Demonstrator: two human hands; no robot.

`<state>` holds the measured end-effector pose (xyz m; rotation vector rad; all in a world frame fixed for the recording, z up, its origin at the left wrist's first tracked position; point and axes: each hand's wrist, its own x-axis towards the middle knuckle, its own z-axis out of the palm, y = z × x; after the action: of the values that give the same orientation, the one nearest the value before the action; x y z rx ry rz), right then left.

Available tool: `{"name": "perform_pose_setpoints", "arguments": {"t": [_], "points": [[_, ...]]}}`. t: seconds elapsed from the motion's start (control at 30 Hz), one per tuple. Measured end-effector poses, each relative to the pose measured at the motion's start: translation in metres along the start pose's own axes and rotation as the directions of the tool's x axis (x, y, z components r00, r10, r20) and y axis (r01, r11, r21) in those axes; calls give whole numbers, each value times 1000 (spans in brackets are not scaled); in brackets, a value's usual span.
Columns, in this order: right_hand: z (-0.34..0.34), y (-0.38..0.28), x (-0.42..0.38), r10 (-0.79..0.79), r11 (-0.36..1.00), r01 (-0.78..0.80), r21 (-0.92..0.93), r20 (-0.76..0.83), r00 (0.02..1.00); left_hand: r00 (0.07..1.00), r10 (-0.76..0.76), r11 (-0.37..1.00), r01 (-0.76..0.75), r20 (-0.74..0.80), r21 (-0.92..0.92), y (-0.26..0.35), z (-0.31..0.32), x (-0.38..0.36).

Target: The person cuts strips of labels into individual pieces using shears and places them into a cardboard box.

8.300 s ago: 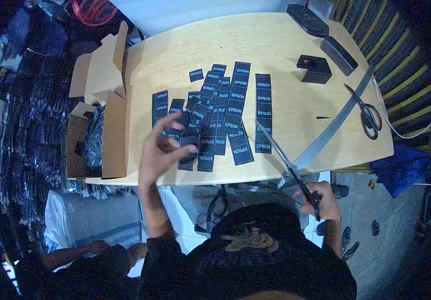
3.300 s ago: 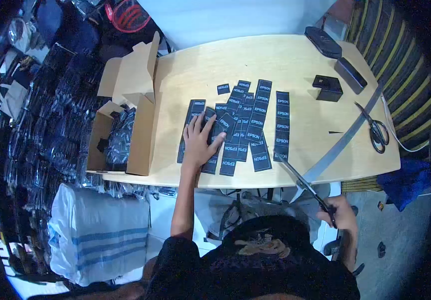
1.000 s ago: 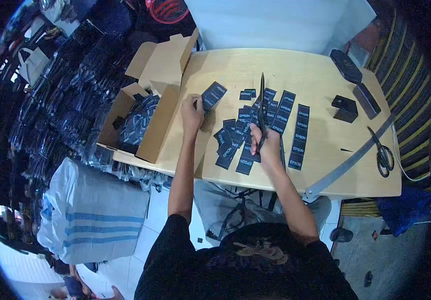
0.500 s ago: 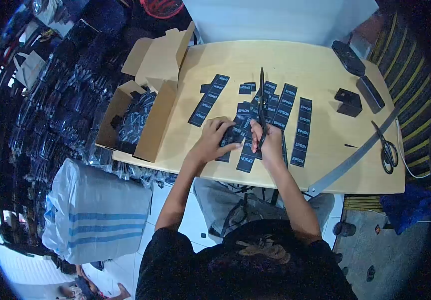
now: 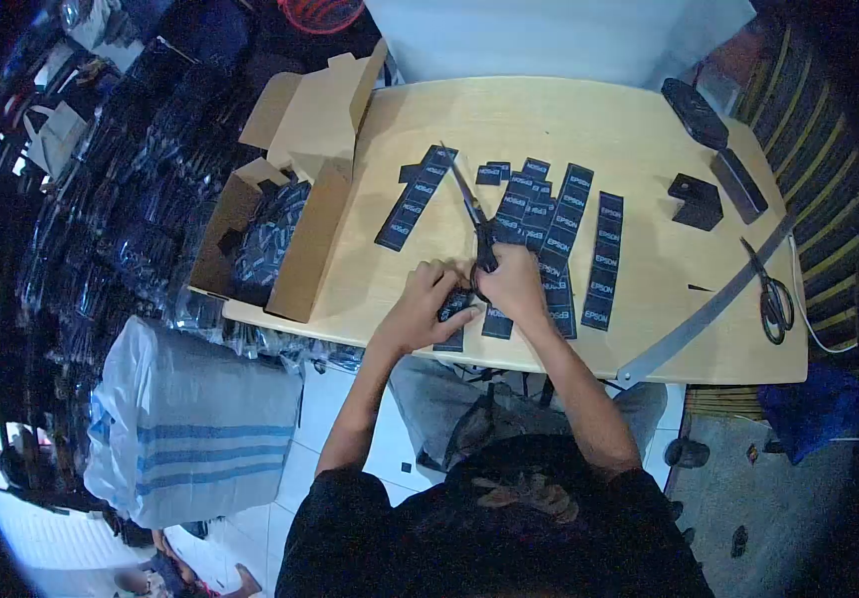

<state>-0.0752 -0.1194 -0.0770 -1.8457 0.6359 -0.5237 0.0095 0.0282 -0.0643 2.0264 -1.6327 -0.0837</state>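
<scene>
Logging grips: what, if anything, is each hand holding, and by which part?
The right hand holds scissors by the handles. The left hand lies over a label strip; whether it grips or only presses cannot be told.

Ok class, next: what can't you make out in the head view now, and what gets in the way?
All in the head view:
Label strip: partly covered by the left hand.
Held scissors: handles partly hidden by the right hand.
Cardboard box: floor mostly hidden by piled labels.
Red object: cut off by the top edge.
</scene>
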Motion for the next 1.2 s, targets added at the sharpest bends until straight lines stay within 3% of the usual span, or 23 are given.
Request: {"name": "perform_pose_setpoints", "arguments": {"t": [0.07,0.1,0.37,0.47,0.53,0.67,0.73,0.8,0.87,0.93,0.97,1.0,1.03,1.07,1.13,1.17,1.2], "points": [[1,-8,1,-46,953,57,-297,43,998,999,12,1000,-13,-51,-28,4,-1,-4],[1,-11,1,-20,940,33,-340,41,999,999,20,1000,-21,-36,-13,3,-2,-7],[0,-18,-2,-37,892,51,-450,40,999,999,-27,1000,27,-38,11,2,-3,-21],[-1,-20,-4,-45,896,57,-441,38,998,983,58,998,-64,-172,-28,2,-7,-29],[-1,-17,-3,-65,899,71,-431,27,997,993,-97,987,88,-62,-133,7,-22,-37],[-1,-18,-1,-24,889,46,-455,55,998,951,-275,955,253,-142,-155,12,-59,-43],[-1,-16,-1,-46,881,75,-467,73,996,885,-378,925,355,-271,-132,19,-92,-39],[1,-15,-1,-38,874,54,-483,43,998,838,-202,931,325,-507,167,-2,-123,-31],[2,-12,0,-61,880,77,-468,48,997,697,-103,932,317,-709,176,-21,-152,-13],[2,-12,0,-50,880,64,-472,41,998,636,-76,904,369,-768,216,-81,-176,-8],[1,-14,-1,-57,886,70,-458,43,997,633,-75,902,373,-771,219,-116,-185,-7],[2,-12,-1,-62,886,76,-457,46,997,698,-272,801,545,-662,246,-152,-191,-7],[4,-8,0,-64,888,76,-453,42,997,699,-471,668,681,-538,300,-179,-191,-13],[3,-6,1,-64,890,73,-450,34,997,700,-469,669,679,-538,300,-191,-187,-20],[-2,-12,-1,-66,899,71,-431,27,997,617,-670,383,764,-413,519,-218,-175,-21],[-2,-10,-1,-93,899,97,-427,29,995,775,-323,409,632,-543,658,-271,-163,-26],[-2,-9,-2,-115,899,119,-421,35,993,786,-313,421,619,-534,664,-209,-161,-31]]}}
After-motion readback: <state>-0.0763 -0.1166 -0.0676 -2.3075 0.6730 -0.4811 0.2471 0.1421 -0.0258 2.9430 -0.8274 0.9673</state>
